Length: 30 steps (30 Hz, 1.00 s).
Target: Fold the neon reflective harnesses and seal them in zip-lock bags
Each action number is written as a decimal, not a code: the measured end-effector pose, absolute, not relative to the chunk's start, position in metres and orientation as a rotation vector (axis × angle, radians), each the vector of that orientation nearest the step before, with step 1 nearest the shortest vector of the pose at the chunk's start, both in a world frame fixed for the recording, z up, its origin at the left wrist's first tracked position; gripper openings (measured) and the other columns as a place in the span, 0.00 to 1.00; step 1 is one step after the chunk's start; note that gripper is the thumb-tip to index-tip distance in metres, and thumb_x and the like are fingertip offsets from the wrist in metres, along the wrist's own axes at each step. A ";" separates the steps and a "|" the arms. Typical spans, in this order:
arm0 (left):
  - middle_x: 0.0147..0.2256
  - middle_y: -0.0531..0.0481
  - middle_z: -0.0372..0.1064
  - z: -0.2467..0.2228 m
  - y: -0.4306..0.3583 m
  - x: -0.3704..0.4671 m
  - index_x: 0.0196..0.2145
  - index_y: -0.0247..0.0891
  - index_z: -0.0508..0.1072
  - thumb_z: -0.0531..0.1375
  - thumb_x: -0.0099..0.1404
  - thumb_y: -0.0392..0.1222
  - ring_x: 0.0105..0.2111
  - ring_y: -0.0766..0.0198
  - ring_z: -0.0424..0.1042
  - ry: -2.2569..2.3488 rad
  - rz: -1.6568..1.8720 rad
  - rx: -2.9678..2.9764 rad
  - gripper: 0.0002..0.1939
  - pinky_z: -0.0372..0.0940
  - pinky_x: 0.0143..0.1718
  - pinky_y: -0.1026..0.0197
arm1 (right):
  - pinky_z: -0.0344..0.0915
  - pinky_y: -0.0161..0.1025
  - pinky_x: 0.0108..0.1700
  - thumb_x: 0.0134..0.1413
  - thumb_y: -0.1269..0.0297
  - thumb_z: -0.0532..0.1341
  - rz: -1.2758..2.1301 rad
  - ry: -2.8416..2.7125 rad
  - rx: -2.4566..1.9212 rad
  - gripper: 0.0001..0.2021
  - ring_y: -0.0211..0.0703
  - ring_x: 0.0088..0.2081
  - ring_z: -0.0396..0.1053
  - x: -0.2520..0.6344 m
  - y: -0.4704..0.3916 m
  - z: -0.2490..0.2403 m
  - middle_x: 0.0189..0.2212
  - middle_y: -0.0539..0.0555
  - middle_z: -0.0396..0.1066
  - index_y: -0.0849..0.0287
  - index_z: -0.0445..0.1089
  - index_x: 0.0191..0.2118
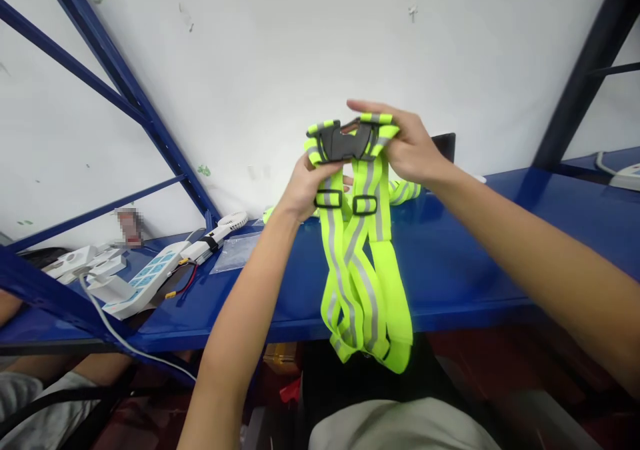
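A neon yellow reflective vest [357, 277] made of elastic straps with grey stripes hangs from both hands, in front of the blue table. Its black side-release buckle [345, 143] is at the top, the two halves joined. My left hand [305, 187] grips the strap just left of and below the buckle, thumb along its lower edge. On the other side, my right hand [407, 140] pinches the strap at the buckle's right end, one finger stretched out above. Two black strap adjusters [365, 205] sit below the buckle. The straps hang in loose loops past the table's front edge.
On the blue table [465, 250] at left lie a white power strip [150, 277], a small white fan [233, 221], a clear plastic bag [235, 253] and a red-black cable [189, 280]. More yellow strapping [404, 191] lies behind. Blue frame posts [135, 97] rise left. Another person's legs show lower left.
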<state>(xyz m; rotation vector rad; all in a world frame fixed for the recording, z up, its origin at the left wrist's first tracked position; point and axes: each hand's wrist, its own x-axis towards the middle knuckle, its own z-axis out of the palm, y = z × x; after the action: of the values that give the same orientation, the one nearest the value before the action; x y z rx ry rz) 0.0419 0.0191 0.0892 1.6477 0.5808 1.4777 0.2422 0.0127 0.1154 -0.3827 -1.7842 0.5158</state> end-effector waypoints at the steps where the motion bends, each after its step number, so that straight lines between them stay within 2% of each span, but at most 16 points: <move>1: 0.44 0.46 0.73 0.098 0.020 0.038 0.49 0.37 0.71 0.64 0.62 0.47 0.51 0.45 0.74 0.543 1.505 1.648 0.20 0.72 0.49 0.45 | 0.56 0.50 0.65 0.59 0.72 0.60 0.397 -1.790 -0.368 0.22 0.50 0.62 0.61 0.242 0.013 0.124 0.55 0.47 0.71 0.45 0.70 0.57; 3: 0.50 0.46 0.69 0.111 0.021 0.033 0.53 0.39 0.68 0.58 0.68 0.51 0.57 0.44 0.68 0.471 1.585 1.680 0.19 0.69 0.52 0.42 | 0.52 0.49 0.68 0.59 0.73 0.59 0.242 -1.776 -0.342 0.24 0.51 0.66 0.56 0.241 0.015 0.137 0.60 0.43 0.65 0.43 0.68 0.58; 5: 0.52 0.47 0.67 0.119 0.023 0.032 0.54 0.40 0.67 0.52 0.72 0.52 0.61 0.44 0.62 0.416 1.648 1.718 0.20 0.65 0.54 0.40 | 0.51 0.49 0.69 0.58 0.71 0.60 0.226 -1.778 -0.322 0.26 0.52 0.68 0.50 0.239 0.022 0.144 0.62 0.39 0.62 0.42 0.65 0.60; 8: 0.53 0.46 0.66 0.123 0.032 0.040 0.52 0.38 0.68 0.55 0.70 0.52 0.63 0.43 0.59 0.390 1.636 1.731 0.19 0.62 0.57 0.39 | 0.49 0.47 0.69 0.57 0.69 0.62 0.311 -1.825 -0.298 0.26 0.51 0.69 0.47 0.236 0.037 0.150 0.61 0.39 0.63 0.42 0.64 0.59; 12: 0.51 0.45 0.68 0.120 0.049 0.043 0.49 0.38 0.69 0.67 0.60 0.47 0.61 0.45 0.62 0.409 1.629 1.679 0.21 0.61 0.59 0.42 | 0.48 0.47 0.68 0.56 0.73 0.62 0.342 -1.835 -0.361 0.21 0.48 0.64 0.54 0.231 0.053 0.151 0.58 0.45 0.67 0.52 0.69 0.54; 14: 0.51 0.46 0.70 0.116 0.055 0.038 0.47 0.39 0.69 0.70 0.56 0.45 0.60 0.48 0.64 0.434 1.702 1.643 0.23 0.62 0.58 0.45 | 0.55 0.51 0.65 0.54 0.74 0.61 0.515 -1.852 -0.401 0.24 0.49 0.62 0.59 0.229 0.054 0.148 0.57 0.49 0.68 0.56 0.67 0.57; 16: 0.50 0.47 0.72 0.109 0.057 0.031 0.42 0.39 0.71 0.70 0.54 0.43 0.58 0.50 0.66 0.468 1.752 1.613 0.19 0.63 0.57 0.48 | 0.64 0.55 0.57 0.54 0.72 0.62 0.864 -1.900 -0.398 0.26 0.52 0.58 0.65 0.228 0.051 0.139 0.54 0.52 0.70 0.56 0.65 0.60; 19: 0.48 0.48 0.74 0.090 0.058 0.024 0.31 0.38 0.72 0.66 0.52 0.39 0.55 0.52 0.70 0.512 1.744 1.584 0.08 0.64 0.55 0.50 | 0.71 0.57 0.49 0.54 0.63 0.64 1.330 -1.866 -0.294 0.22 0.54 0.52 0.70 0.223 0.047 0.114 0.54 0.56 0.71 0.55 0.69 0.56; 21: 0.49 0.49 0.74 0.071 0.059 0.024 0.27 0.38 0.71 0.64 0.52 0.37 0.52 0.54 0.72 0.548 1.739 1.556 0.05 0.65 0.53 0.52 | 0.72 0.55 0.47 0.53 0.60 0.66 1.412 -1.738 -0.292 0.18 0.51 0.47 0.72 0.217 0.049 0.091 0.50 0.56 0.73 0.54 0.73 0.51; 23: 0.49 0.48 0.74 0.049 0.060 0.026 0.29 0.38 0.73 0.62 0.53 0.38 0.50 0.56 0.72 0.606 1.745 1.507 0.04 0.65 0.52 0.54 | 0.72 0.53 0.47 0.48 0.63 0.69 1.401 -1.653 -0.381 0.18 0.48 0.44 0.73 0.212 0.054 0.068 0.46 0.56 0.75 0.53 0.75 0.48; 24: 0.49 0.48 0.74 0.038 0.060 0.027 0.33 0.39 0.74 0.62 0.54 0.38 0.50 0.56 0.72 0.645 1.741 1.486 0.07 0.65 0.52 0.55 | 0.71 0.51 0.48 0.46 0.64 0.70 1.375 -1.626 -0.429 0.16 0.46 0.44 0.73 0.211 0.057 0.057 0.46 0.56 0.75 0.55 0.76 0.44; 26: 0.50 0.49 0.73 0.019 0.056 0.028 0.48 0.43 0.72 0.63 0.53 0.38 0.50 0.58 0.71 0.701 1.655 1.467 0.23 0.64 0.53 0.56 | 0.70 0.46 0.49 0.42 0.68 0.70 1.275 -1.576 -0.511 0.15 0.45 0.44 0.72 0.213 0.062 0.039 0.49 0.57 0.74 0.58 0.77 0.40; 28: 0.52 0.50 0.71 0.004 0.049 0.028 0.60 0.48 0.63 0.67 0.47 0.34 0.50 0.58 0.72 0.684 1.439 1.452 0.41 0.64 0.53 0.55 | 0.71 0.43 0.46 0.40 0.69 0.69 1.123 -1.559 -0.584 0.24 0.44 0.43 0.72 0.218 0.062 0.026 0.53 0.57 0.71 0.57 0.75 0.49; 30: 0.54 0.48 0.70 -0.005 0.041 0.028 0.63 0.50 0.58 0.69 0.46 0.34 0.50 0.55 0.72 0.620 1.232 1.392 0.48 0.64 0.54 0.53 | 0.71 0.44 0.44 0.41 0.68 0.69 0.946 -1.587 -0.658 0.38 0.45 0.41 0.72 0.223 0.058 0.017 0.57 0.58 0.68 0.54 0.64 0.63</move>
<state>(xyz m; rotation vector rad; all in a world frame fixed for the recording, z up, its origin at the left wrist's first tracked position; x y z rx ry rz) 0.0282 0.0406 -0.0050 1.3919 0.6200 1.2320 0.2232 0.0576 0.0173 -0.6580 -1.5865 0.9460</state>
